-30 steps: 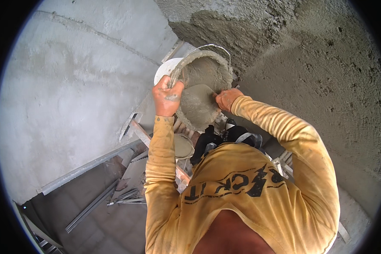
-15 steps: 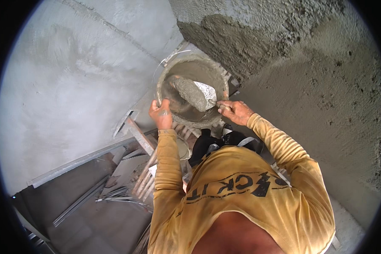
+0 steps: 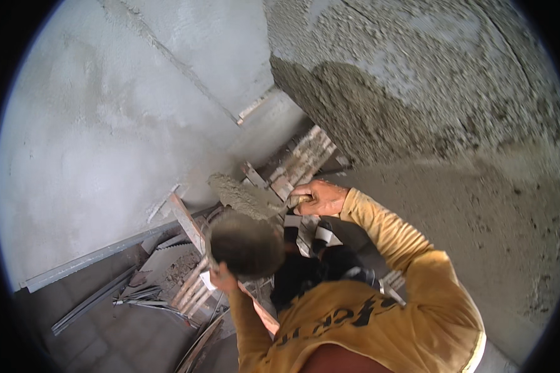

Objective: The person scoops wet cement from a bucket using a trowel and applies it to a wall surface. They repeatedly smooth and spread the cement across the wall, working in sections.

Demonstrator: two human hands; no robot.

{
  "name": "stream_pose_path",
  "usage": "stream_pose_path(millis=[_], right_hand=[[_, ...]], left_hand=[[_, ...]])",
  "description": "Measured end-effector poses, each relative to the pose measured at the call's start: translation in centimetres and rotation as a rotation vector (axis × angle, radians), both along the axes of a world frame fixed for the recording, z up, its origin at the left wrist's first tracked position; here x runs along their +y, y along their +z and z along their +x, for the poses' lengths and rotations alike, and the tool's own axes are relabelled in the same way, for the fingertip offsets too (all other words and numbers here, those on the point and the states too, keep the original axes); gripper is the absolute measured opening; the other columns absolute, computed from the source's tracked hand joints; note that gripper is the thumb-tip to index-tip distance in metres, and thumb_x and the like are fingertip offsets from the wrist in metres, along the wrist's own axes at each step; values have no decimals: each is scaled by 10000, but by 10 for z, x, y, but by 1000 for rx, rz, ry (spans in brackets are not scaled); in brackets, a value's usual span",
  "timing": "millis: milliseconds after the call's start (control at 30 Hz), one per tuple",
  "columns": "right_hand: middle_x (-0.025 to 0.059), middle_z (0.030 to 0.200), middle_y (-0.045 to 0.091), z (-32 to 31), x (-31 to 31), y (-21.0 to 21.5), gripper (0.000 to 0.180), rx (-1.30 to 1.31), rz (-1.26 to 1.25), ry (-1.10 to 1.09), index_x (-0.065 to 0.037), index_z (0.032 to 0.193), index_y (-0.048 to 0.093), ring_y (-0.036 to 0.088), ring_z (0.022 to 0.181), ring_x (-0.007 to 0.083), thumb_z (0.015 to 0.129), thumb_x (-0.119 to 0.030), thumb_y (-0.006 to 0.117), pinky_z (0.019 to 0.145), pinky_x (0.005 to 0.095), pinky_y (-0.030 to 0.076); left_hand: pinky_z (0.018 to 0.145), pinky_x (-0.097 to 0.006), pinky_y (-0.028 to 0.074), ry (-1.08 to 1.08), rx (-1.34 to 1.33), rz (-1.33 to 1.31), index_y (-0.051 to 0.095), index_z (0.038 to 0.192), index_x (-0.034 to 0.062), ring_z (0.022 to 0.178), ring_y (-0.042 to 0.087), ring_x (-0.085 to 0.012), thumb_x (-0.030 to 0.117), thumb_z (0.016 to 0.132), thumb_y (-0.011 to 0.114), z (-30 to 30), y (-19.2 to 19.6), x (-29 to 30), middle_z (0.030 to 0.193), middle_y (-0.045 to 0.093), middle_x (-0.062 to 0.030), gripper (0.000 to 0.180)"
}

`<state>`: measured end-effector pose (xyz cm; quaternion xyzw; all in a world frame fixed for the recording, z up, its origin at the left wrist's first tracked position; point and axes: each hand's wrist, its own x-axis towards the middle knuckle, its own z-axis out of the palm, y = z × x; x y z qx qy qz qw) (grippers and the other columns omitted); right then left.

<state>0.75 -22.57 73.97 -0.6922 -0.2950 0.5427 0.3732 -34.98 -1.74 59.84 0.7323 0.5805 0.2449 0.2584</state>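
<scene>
In the head view, a trowel (image 3: 249, 198) heaped with wet grey mortar is gripped by its handle in the right hand (image 3: 320, 198), fingers curled tight. The load is judged heavy, soft and apt to slide, so it is best kept level. A mortar pan (image 3: 246, 244) is clasped at its rim by the left hand (image 3: 221, 280). No labels or signs are seen.

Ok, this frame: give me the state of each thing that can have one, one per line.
trowel: loaded with wet grey mortar, held level above the bucket
bucket: held low, inside in shadow, contents not visible
right hand: closed on the trowel handle
left hand: gripping the bucket rim
right wall: rough fresh mortar coat, partly covered
left wall: smooth, evenly plastered
</scene>
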Motion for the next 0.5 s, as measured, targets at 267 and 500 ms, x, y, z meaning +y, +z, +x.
stream_pose_path(millis=[267,500], right_hand=[[70,811,617,88,-79,-2,366,-141,204,-1254,6,1123,593,566,649,122,837,-221,625,532,221,459],[67,755,596,-16,-226,25,334,-140,-263,-983,-17,1068,598,577,664,135,781,-186,584,566,233,465]], left_hand=[[464,-311,274,81,-128,-131,368,582,22,539,308,-93,73,714,593,-19,14,21,546,356,20,266],[496,-361,354,-44,-145,-75,473,645,-34,543,383,-166,151,729,607,41,16,10,551,451,-86,244]])
